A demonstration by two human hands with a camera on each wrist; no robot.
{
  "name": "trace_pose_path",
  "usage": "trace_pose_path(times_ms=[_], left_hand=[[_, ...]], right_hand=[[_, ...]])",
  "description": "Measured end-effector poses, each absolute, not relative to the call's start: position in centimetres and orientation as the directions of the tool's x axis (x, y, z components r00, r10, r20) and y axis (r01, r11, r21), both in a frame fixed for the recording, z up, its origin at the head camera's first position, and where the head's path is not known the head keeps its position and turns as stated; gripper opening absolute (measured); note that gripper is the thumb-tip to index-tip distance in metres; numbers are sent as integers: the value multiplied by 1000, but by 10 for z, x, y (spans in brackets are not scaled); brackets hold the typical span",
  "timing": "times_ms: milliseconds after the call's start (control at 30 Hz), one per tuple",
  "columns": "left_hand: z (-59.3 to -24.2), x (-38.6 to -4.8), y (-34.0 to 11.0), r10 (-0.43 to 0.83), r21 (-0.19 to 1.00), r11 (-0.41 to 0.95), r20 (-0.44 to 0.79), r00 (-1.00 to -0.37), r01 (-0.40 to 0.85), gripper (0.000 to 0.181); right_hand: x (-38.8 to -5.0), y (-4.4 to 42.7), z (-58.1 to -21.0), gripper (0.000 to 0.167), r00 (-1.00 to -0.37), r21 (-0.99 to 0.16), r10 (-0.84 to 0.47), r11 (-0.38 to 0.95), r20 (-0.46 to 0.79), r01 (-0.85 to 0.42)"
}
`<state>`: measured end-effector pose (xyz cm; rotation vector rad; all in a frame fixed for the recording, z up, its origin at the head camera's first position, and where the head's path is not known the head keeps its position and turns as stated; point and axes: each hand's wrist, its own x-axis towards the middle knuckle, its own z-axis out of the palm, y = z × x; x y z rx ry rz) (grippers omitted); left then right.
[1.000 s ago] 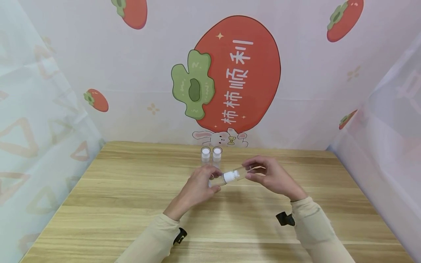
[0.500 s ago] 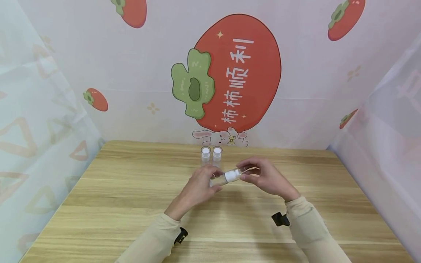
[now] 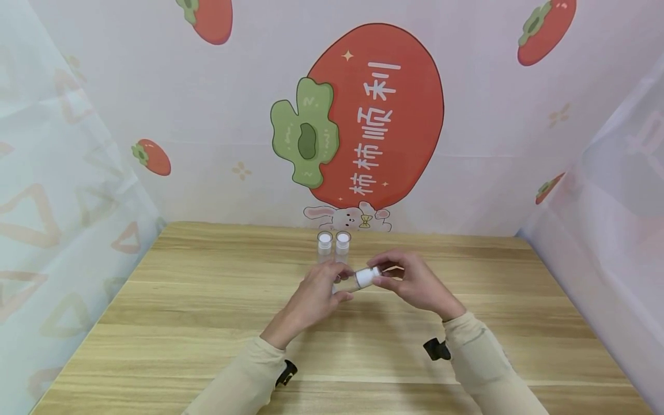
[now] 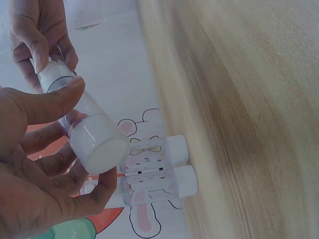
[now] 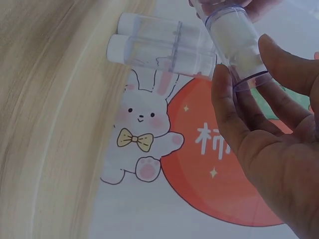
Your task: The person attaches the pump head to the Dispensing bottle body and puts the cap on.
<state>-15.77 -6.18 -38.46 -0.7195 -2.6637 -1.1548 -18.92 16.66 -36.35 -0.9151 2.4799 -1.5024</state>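
My left hand grips a small clear pump bottle around its body, tilted above the table. The bottle has a white base and a white pump head. My right hand pinches the clear cap, which sits around the pump head at the bottle's other end. Whether the cap is fully seated cannot be told. Just beyond the left hand stand two similar capped bottles, a left one and a right one, upright and side by side.
The wood-grain table reaches to a white backdrop printed with persimmons and a rabbit. White sheets hang along the left and right sides. A black strap mount shows at the right wrist.
My right hand has moved left toward the bottle, bringing the clear cap from the pump's tip down over the pump head. The left hand has stayed nearly still with the bottle.
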Motion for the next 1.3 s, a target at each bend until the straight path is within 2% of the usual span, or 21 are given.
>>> trace_pose_path(times_ms=[633, 1300], left_hand=[[-379, -158, -60, 361, 675, 595, 261, -895, 437, 32], [-378, -157, -60, 373, 687, 554, 300, -878, 471, 31]], right_hand=[[-183, 158, -360, 20, -849, -803, -483, 406, 217, -436], [-184, 164, -358, 21, -820, -828, -537, 358, 196, -432]])
